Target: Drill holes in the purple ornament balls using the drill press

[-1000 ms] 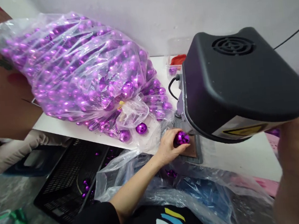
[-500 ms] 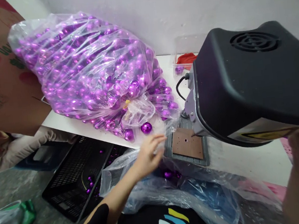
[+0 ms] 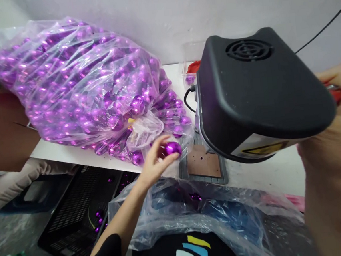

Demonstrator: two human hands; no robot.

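White tabletop (image 3: 79,155) against a pale wall, frame centre. Purple ball (image 3: 173,148): round, no long axis; pinched in the fingertips of the left hand (image 3: 154,163), just left of the brown pad (image 3: 203,166) under the black machine head (image 3: 254,91). Left hand: fingers curled narrowly around the ball, much the nearer hand. Right hand (image 3: 336,128): right edge of frame, blurred, closed around a red handle (image 3: 336,92) beside the machine. Clear bag of purple balls (image 3: 73,89): upper left, touching the table. Black crate (image 3: 76,209): lower left, below the table.
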